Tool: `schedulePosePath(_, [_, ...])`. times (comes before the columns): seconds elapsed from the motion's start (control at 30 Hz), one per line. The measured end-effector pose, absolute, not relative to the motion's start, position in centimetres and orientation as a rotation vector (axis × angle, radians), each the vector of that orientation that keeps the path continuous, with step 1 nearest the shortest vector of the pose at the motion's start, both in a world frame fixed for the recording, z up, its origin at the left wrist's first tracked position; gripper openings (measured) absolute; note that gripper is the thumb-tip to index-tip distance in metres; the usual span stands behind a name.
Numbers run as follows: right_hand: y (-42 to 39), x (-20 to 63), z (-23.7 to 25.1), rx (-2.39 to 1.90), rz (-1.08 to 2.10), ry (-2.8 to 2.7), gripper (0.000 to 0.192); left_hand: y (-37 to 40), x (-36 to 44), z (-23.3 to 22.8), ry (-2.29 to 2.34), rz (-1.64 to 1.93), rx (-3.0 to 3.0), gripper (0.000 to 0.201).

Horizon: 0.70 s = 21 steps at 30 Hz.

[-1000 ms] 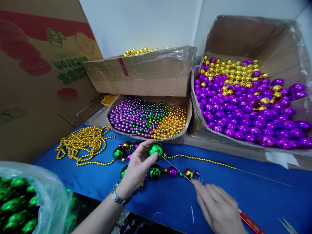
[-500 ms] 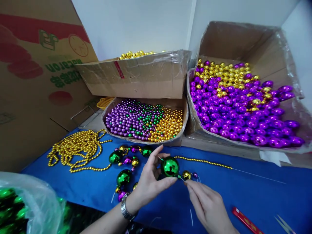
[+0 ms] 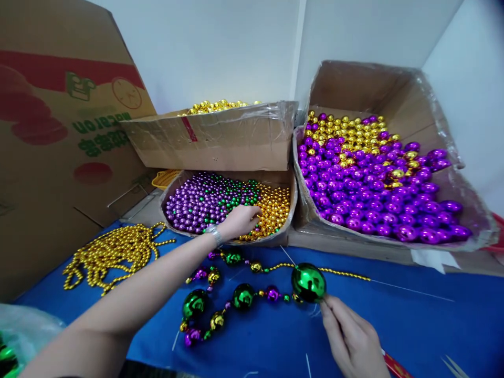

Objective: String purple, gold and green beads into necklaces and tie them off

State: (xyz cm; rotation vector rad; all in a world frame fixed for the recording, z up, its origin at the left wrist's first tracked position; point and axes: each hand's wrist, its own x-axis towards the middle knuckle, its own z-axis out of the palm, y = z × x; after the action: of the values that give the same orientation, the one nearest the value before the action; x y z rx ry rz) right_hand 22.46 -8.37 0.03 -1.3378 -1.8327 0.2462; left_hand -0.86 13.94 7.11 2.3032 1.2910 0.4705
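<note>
My left hand (image 3: 241,220) reaches into a low cardboard box (image 3: 292,215) of small purple, green and gold beads. Its fingers are bent together over the gold beads (image 3: 273,202); their tips are partly hidden. My right hand (image 3: 352,333) is closed in a pinch at the lower right of a large shiny green bead (image 3: 309,283), gripping the string there. A white string end (image 3: 288,255) sticks out from the bead's upper left. On the blue cloth beside it lies a garland (image 3: 243,296) of green, gold and purple beads.
Gold bead strands (image 3: 114,252) lie at the left. A large box (image 3: 429,105) of purple and gold balls stands at the right, another box (image 3: 212,142) behind. Near the front right are a red tool (image 3: 396,365), partly covered, and pointed tips (image 3: 454,367).
My left hand has let go of the large green bead and moved up into the box of small beads. My right hand has shifted right with the bead. The view has shifted slightly.
</note>
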Motion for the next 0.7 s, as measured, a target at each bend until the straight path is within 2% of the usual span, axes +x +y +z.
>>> schedulePosePath(0.1, [-8.3,22.3,0.1,-1.337,0.229,-1.823,0.018,16.7,1.1,5.2,1.271,0.332,2.31,0.002])
schedulePosePath(0.27, [-8.4,22.4,0.2,-1.386,0.258,-1.779,0.02,17.9,2.8,3.7,1.235,0.304,2.22,0.016])
schedulePosePath(0.4, [-8.4,22.8,0.5,-1.409,0.24,-1.75,0.019,16.4,2.4,5.5,1.162,0.477,2.049,0.009])
schedulePosePath(0.5, [-8.2,22.8,0.9,-1.41,0.261,-1.736,0.018,13.5,2.1,7.5,1.068,0.635,1.882,0.023])
schedulePosePath(0.57, [-8.1,22.6,1.2,-1.414,0.279,-1.731,0.019,11.1,2.1,8.5,0.951,0.754,1.64,0.027])
schedulePosePath(0.7, [-7.9,22.3,1.5,-1.402,0.283,-1.738,0.019,7.4,2.5,9.0,0.742,0.841,1.013,0.018])
